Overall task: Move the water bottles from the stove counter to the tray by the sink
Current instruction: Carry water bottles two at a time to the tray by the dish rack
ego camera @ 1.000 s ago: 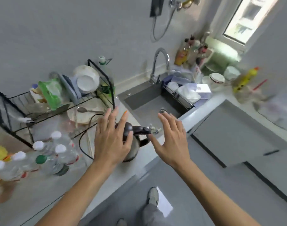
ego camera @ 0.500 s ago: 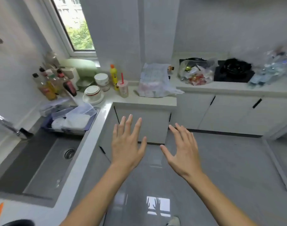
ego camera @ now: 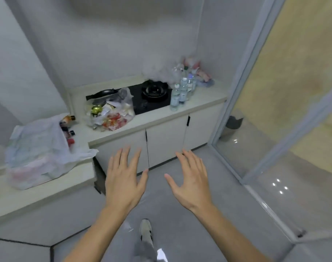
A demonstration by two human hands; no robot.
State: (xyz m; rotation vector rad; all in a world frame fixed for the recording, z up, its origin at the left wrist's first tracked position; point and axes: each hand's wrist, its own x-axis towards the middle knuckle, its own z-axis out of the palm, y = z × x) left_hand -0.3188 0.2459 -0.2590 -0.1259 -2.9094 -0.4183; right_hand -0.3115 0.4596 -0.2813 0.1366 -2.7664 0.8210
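Both hands empty, left hand [ego camera: 123, 178] & right hand [ego camera: 191, 182] fingers spread, water bottles [ego camera: 182, 93] on stove counter [ego camera: 204, 99], labels prob. unreadable

One head-worn camera looks forward and down from standing height, facing the stove counter [ego camera: 203, 103] across a stretch of floor [ego camera: 180, 214]. Both forearms reach into the lower frame (a shoe below them). The wide lens bends the edges, and the far corner looks slightly blurred.
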